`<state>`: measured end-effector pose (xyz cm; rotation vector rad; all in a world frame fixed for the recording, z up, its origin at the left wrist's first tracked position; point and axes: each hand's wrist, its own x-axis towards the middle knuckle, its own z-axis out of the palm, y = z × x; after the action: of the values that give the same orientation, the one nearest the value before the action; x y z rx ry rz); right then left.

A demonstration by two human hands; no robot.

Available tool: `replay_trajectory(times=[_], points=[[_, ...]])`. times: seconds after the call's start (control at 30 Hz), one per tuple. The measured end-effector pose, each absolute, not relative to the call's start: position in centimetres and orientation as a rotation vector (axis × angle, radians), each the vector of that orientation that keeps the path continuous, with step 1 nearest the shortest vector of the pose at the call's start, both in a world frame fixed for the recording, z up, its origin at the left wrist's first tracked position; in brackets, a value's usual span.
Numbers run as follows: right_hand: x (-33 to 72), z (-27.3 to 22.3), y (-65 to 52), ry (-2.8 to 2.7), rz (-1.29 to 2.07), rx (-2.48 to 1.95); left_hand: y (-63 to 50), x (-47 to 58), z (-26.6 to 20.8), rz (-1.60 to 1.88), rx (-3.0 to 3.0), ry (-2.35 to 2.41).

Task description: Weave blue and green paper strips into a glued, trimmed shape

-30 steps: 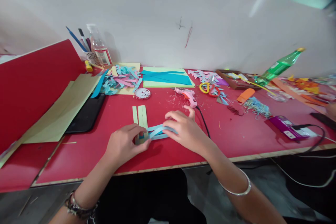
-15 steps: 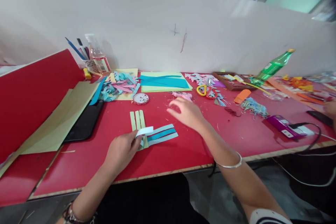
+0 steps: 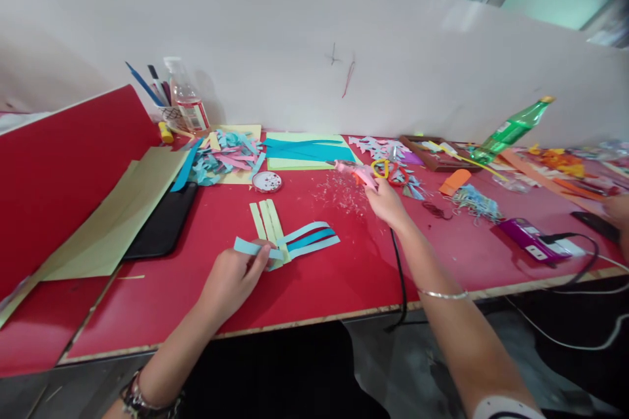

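My left hand (image 3: 234, 277) pinches a light-blue paper strip (image 3: 247, 247), one end of it sticking out to the left. Right beside these fingers, pale green paper strips (image 3: 268, 217) cross blue paper strips (image 3: 312, 236) in a partly woven piece on the red table; my fingers hide its left corner. My right hand (image 3: 388, 204) is closed around the handle of a pink glue gun (image 3: 354, 171). The gun's nozzle points left, and a black cord (image 3: 399, 268) hangs from it over the table edge.
Scissors (image 3: 381, 168) with yellow and red handles lie just beyond the glue gun. A small round lid (image 3: 266, 181), paper scraps (image 3: 226, 157) and a clear bottle (image 3: 187, 101) stand farther back. To the right are a green bottle (image 3: 511, 131), a purple power box (image 3: 533, 240) and another person's hand (image 3: 616, 209).
My right hand, empty before, has taken hold of the glue gun and lifted it, with its cord now showing. The strip in my left hand has swung round to point left.
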<state>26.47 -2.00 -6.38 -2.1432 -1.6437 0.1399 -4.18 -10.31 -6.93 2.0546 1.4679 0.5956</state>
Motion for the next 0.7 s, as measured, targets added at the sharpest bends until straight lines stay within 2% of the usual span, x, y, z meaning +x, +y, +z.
replay_trajectory(times=[0.2,0.4,0.7], points=[[23.7,-6.0,-9.5,-1.593,0.206,-1.918,-10.3,-4.1,-6.9,0.615,2.047,1.435],[21.4,-8.2,-13.1,-1.75,-0.115,-1.946,-10.3,-4.3,-7.3,0.712,1.924,1.467],[20.9,-9.0,-13.8,-1.955,-0.136,-1.846,-10.2,-4.3,-7.5,0.709,1.927,1.5]])
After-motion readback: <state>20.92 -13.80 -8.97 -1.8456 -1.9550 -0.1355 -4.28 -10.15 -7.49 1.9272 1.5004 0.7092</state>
